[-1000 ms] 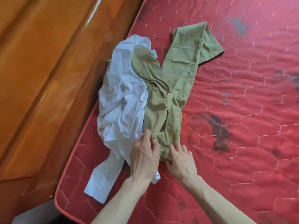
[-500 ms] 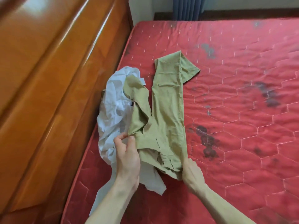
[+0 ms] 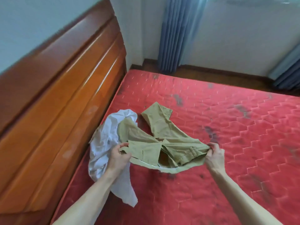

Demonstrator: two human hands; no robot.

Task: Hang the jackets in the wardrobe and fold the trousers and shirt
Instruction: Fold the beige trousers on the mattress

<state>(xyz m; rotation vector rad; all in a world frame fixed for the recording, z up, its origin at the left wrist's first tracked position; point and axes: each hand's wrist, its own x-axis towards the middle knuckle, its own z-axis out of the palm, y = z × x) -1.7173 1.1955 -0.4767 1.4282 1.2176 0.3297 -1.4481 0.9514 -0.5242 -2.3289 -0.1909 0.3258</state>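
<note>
Olive-green trousers (image 3: 162,135) are stretched between my hands above the red mattress (image 3: 227,143). My left hand (image 3: 119,155) grips the left end of the waistband. My right hand (image 3: 214,155) pinches the right end. The waistband is pulled wide and gapes open toward me. One leg lies over the crumpled white shirt (image 3: 105,143), the other trails on the mattress behind. The shirt lies by the headboard, with a sleeve hanging under my left forearm.
A glossy wooden headboard (image 3: 56,103) runs along the left side of the mattress. Blue curtains (image 3: 172,38) hang at the white wall beyond the bed, more at the far right (image 3: 289,72). Dark stains mark the mattress.
My hands have lifted the trousers' waistband and pulled it apart sideways, the right hand moving well to the right. My view has tilted up, bringing in the wall and curtains.
</note>
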